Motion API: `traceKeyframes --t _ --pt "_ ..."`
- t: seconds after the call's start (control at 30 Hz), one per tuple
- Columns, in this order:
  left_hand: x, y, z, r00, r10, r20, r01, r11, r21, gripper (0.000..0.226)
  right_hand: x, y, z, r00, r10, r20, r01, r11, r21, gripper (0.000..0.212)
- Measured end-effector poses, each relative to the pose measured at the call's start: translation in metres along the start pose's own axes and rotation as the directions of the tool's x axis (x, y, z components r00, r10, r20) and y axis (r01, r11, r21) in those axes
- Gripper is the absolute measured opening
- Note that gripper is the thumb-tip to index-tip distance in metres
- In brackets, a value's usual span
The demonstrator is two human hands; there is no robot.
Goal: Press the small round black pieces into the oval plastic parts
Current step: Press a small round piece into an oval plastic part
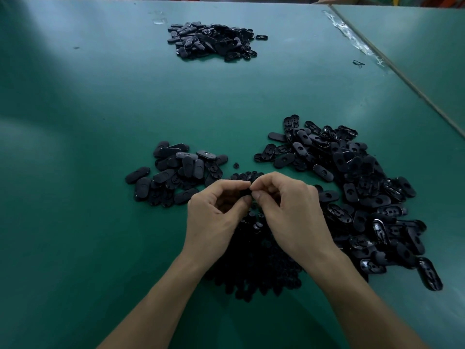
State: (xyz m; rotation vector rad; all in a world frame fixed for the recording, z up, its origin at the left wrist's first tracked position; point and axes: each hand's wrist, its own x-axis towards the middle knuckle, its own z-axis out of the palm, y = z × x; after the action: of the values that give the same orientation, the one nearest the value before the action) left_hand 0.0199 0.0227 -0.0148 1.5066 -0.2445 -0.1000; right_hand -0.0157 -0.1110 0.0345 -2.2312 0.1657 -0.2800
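1. The person's forearms (156,306) reach in from the near edge and meet over the middle of the work.
2. Beneath the wrists lies the heap of small round black pieces (251,268), placed where either hand can take one with little reach.
3. The left hand (216,212) and right hand (289,210) are held fingertip to fingertip above that heap. Each grip is curled tight, thumb against forefinger, pinching a small black part (246,192) between them. The fingers hide whether a round piece is already seated in it.
4. Judging by the pose, this is the pressing step, with one hand bracing while the other pushes.
5. One stray round piece (236,165) lies just beyond the fingers.
6. To the right spreads the large pile of oval plastic parts (352,192), many lying hollow side up, probably the unfilled stock.
7. To the left is a smaller pile of ovals (176,172), mostly smooth side up, likely the finished ones.
8. A third pile (214,41) lies well apart at the far end of the green desk (100,122).
9. A taped seam (352,36) joins it to the neighbouring desk.
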Motion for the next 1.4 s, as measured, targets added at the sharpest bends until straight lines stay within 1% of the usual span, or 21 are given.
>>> traceKeyframes --t 0.1,0.23,0.5,0.63,0.73,0.8,0.9,0.97,1.1,1.23,1.4 --pt "-0.001 0.000 0.000 1.000 -0.003 -0.015 0.003 1.000 -0.005 0.025 -0.001 0.000 0.006 0.998 -0.038 -0.041 0.035 0.996 -0.078 0.013" --pt "-0.001 0.000 -0.001 0.999 -0.011 -0.031 0.010 1.000 -0.019 0.024 0.001 -0.001 0.009 0.998 -0.064 -0.011 0.061 0.986 -0.153 0.014" --pt "-0.001 0.000 0.000 1.000 -0.012 -0.021 0.012 1.000 -0.014 0.023 0.004 0.001 0.000 0.998 0.004 0.065 -0.007 0.999 0.042 0.017" --pt "-0.001 0.002 0.000 0.999 -0.011 -0.043 0.012 1.000 0.001 0.029 0.005 0.004 -0.002 0.996 0.029 0.079 -0.036 0.995 0.088 0.017" --pt "0.000 0.002 0.001 0.999 -0.006 -0.037 0.006 1.000 0.000 0.027 0.004 0.006 -0.003 0.996 0.046 0.077 -0.054 0.992 0.118 0.017" --pt "0.000 0.001 0.001 0.999 -0.013 -0.030 0.013 1.000 -0.004 0.025 0.004 0.006 -0.003 0.996 0.050 0.068 -0.057 0.992 0.111 0.017" --pt "0.000 0.001 0.000 1.000 -0.020 -0.022 0.020 1.000 0.006 0.025 0.004 0.005 -0.002 0.999 0.042 0.022 -0.043 0.997 0.059 0.015" --pt "0.000 0.001 -0.001 1.000 -0.014 -0.022 0.014 1.000 0.008 0.024 0.003 0.004 0.000 0.999 0.050 -0.014 -0.049 0.997 0.055 0.014" --pt "0.000 0.002 0.000 0.999 -0.010 -0.035 0.009 1.000 -0.007 0.025 0.002 0.003 0.002 0.993 0.108 -0.057 -0.102 0.990 0.097 0.015" --pt "0.000 0.002 0.000 0.999 -0.009 -0.036 0.009 1.000 -0.002 0.022 -0.001 0.003 0.006 0.987 0.153 -0.039 -0.145 0.977 0.158 0.014" --pt "0.001 0.003 0.000 1.000 -0.004 -0.027 0.004 1.000 -0.004 0.022 -0.004 0.000 0.009 0.992 0.104 -0.067 -0.096 0.989 0.112 0.016"
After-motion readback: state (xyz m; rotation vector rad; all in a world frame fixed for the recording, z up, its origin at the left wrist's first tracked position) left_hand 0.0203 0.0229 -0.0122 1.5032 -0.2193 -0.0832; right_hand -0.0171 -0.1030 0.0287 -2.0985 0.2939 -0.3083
